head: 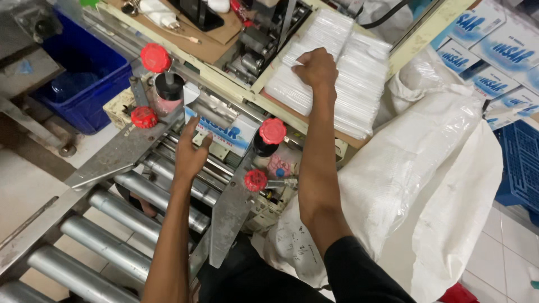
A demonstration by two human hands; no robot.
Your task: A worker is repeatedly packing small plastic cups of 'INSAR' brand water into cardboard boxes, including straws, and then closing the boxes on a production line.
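Note:
My left hand rests with fingers spread against a white and blue carton that sits between the metal guides of a roller conveyor machine. My right hand reaches forward, fingers curled into a pile of clear-wrapped white straws stacked on a tray beyond the machine. Red knobs stand on both sides of the carton.
A large white woven sack bulges at the right. White and blue cartons are stacked at the upper right, above a blue crate. A blue bin stands at the upper left. Tools and a charger lie on cardboard behind the machine.

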